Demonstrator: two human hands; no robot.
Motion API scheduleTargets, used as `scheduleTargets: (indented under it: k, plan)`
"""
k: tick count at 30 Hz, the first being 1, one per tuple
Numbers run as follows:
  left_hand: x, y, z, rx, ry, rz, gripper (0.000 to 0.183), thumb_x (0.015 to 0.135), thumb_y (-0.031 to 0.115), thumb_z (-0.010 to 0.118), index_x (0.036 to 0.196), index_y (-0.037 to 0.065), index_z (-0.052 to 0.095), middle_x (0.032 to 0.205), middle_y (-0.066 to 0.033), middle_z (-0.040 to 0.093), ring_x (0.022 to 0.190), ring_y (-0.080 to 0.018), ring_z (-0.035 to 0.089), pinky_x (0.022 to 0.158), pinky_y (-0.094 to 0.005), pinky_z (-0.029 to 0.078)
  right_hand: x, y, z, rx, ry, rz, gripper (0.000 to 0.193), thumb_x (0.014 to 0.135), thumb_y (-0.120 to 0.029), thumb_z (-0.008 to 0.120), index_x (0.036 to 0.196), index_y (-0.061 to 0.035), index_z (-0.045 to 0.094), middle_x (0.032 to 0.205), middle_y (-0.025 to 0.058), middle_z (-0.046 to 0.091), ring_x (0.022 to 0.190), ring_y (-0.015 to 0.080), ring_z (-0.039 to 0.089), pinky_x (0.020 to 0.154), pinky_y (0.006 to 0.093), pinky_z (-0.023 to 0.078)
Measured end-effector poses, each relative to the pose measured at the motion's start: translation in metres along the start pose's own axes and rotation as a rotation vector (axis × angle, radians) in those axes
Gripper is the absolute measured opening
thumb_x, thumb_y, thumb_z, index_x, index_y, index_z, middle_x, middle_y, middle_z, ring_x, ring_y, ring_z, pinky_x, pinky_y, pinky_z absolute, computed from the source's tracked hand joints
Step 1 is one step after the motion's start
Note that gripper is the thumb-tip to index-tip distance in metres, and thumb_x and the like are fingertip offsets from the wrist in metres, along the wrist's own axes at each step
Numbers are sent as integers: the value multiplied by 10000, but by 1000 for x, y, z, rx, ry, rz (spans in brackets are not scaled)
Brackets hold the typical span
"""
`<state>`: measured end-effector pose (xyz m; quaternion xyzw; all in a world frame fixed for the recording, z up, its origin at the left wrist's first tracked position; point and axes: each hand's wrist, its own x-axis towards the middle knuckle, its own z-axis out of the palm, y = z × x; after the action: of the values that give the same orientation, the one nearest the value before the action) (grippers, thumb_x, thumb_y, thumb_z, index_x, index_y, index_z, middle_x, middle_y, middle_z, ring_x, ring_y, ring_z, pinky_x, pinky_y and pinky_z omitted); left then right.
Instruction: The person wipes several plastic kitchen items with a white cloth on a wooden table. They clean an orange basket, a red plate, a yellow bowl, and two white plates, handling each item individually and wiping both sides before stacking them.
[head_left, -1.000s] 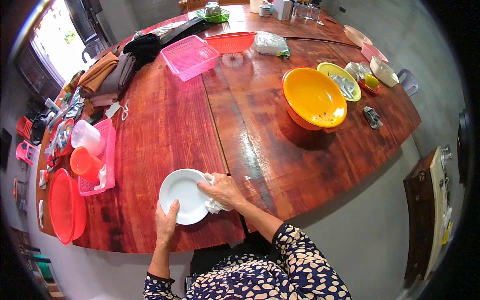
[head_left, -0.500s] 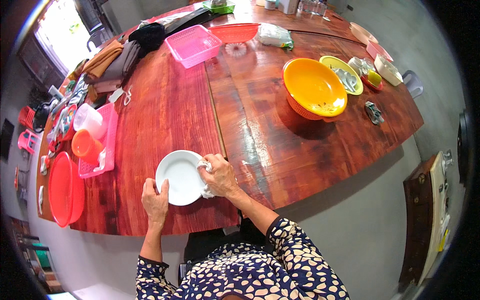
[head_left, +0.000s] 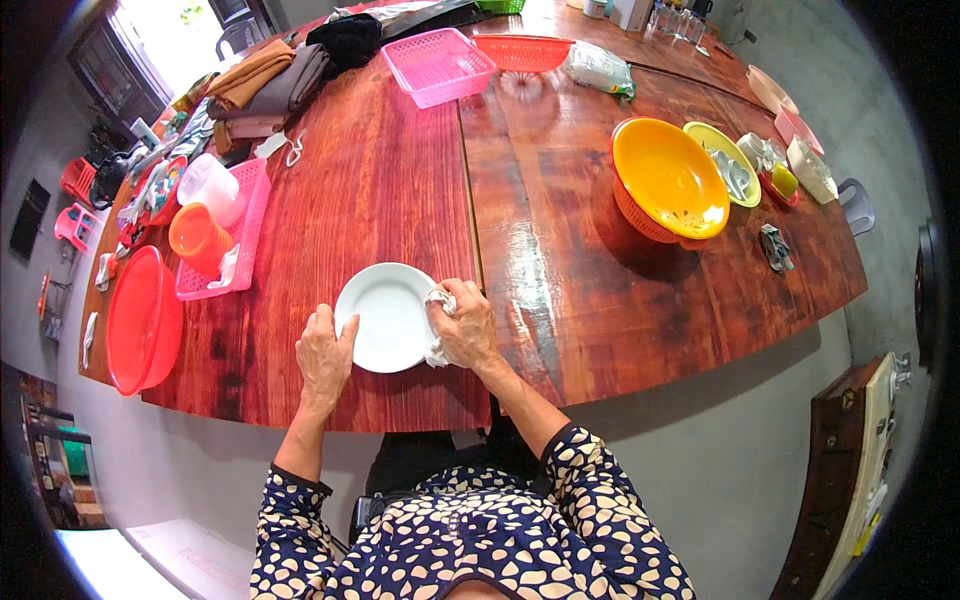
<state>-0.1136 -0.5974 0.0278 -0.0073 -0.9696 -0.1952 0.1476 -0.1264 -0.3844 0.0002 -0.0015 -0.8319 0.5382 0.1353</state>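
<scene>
A round white plate (head_left: 388, 318) is at the near side of the wooden table, its inner face up. My left hand (head_left: 325, 360) grips its left rim, with the thumb on top and the fingers by the outer edge. On the opposite side, my right hand (head_left: 468, 328) is closed on a crumpled white cloth (head_left: 437, 354), which touches the plate's right rim. The fingertips inside the cloth are hidden, and so is the plate's underside.
To the left are a red basin (head_left: 146, 320) and a pink basket (head_left: 252, 245) holding an orange cup (head_left: 200, 238). A yellow bowl (head_left: 665, 175) sits in an orange-red colander at right, near a dark crumpled rag (head_left: 775, 248). Another pink basket (head_left: 438, 65) stands farther back.
The whole view has shifted, so the table and its things appear farther right and the near ones higher. My hands keep their hold on the plate and cloth, with little change in grip.
</scene>
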Motion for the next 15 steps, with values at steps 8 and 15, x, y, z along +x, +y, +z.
scheduleTargets:
  k: [8,15]
  plan:
    - [8,12,-15,-102,-13,-39,346,870,295,655,828,28,437,691,-164,541,648,-358,592,553,-461,458,-2,12,7,80,58,20,179,826,-194,649,954,-70,632,871,144,582,794,304,608,698,414,495]
    - [3,-3,8,-814,-27,-169,226,922,162,605,839,47,429,704,-13,476,630,-105,490,533,-310,435,-4,14,10,88,53,11,241,835,-246,655,974,-50,641,887,148,602,803,287,618,703,402,499]
